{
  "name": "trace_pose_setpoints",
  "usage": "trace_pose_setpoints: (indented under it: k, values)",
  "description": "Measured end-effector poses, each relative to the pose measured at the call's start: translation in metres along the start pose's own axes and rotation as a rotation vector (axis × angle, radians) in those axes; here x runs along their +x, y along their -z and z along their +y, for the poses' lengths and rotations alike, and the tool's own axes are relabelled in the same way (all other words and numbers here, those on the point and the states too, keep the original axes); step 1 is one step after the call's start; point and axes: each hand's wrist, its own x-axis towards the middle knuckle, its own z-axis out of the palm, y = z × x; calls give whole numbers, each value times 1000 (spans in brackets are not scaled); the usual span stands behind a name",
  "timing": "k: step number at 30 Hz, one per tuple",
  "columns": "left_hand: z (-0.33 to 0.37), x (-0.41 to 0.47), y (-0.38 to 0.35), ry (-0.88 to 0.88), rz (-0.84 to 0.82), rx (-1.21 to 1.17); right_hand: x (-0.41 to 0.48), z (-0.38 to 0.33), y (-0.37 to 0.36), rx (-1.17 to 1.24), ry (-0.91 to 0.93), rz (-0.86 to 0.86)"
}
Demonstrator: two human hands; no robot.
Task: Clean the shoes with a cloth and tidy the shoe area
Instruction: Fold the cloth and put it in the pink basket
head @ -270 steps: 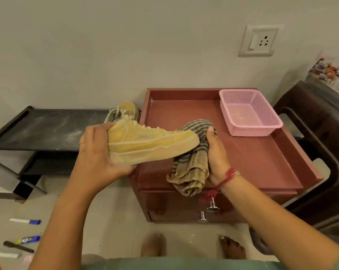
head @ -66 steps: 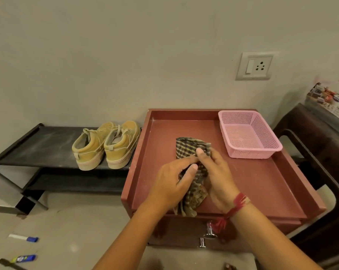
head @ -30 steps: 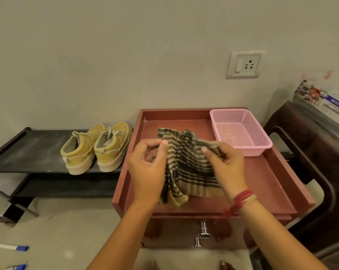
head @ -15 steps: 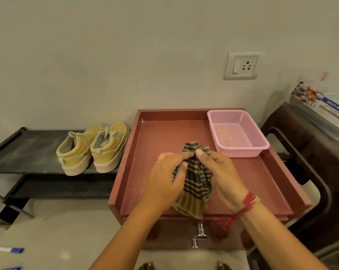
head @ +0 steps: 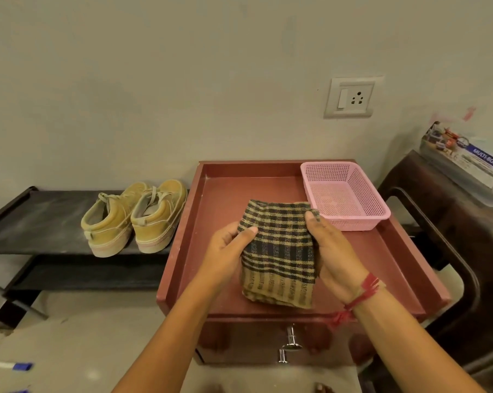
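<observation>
Two bare forearms reaching up from the bottom edge, over a pale floor. On the floor at far left, a white marker (head: 10,365) with a blue cap. Just ahead of the forearms, the front of a red-brown cabinet with two shiny metal knobs (head: 290,340). Red thread (head: 365,289) tied round the right wrist, loose ends hanging.

Left grip (head: 225,251) clamped on the left edge of a folded cloth (head: 279,251), thumb lying across the top face, fingers hidden beneath. Right grip (head: 334,258) clamped on the cloth's right edge, thumb tip at the upper right corner, fingers tucked under. Cloth checked in tan and dark stripes, folded to a rough rectangle, held between both grips over the middle of the cabinet's top surface (head: 387,268); near end drooping toward the surface, touching or not impossible to tell.

Surface red-brown, with a raised rim. At its far right corner, a pink mesh basket (head: 353,222), near the cloth's far right corner.

Left of the cabinet, a low black shelf (head: 41,219) carrying a pair of tan shoes (head: 132,219), side by side, heels toward the camera, the right one just beside the cabinet's rim.

At far right, dark wooden furniture (head: 438,199) bearing a clear box (head: 463,163) with a printed label.

Farthest back, a plain pale wall with a white switch and socket plate (head: 351,97) above the basket.
</observation>
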Motion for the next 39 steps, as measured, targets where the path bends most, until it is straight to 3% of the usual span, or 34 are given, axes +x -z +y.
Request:
trace_pose_setpoints:
  k: [3,6,8,12,15,19,23,26,29,33,36,39]
  values:
    - [-4,0,-5,-32,63,32,8,12,4,-6,22,281]
    - [-4,-1,-10,7,58,-65,9,15,3,-47,149,394]
    - [-4,0,-8,20,40,-107,6,10,2,-102,237,354]
    - [-3,2,-4,-132,35,91,6,10,6,-354,368,229]
    - [-6,1,-5,-132,44,45,5,16,5,-530,479,94]
    - [-7,2,2,-66,-15,106,1,17,5,-657,402,-138]
    - [-8,4,23,168,-310,155,7,23,18,-884,205,-277]
    - [-16,3,27,289,-323,132,9,29,25,-797,62,-259]
    - [-19,5,18,345,-208,-97,9,26,31,-484,21,-103]
    - [-3,13,-3,242,-154,-112,12,7,40,-400,156,96]
    - [20,39,-22,128,-291,14,20,-23,50,-456,280,60]
    - [37,93,-44,132,-418,177,43,-59,68,-517,276,16]
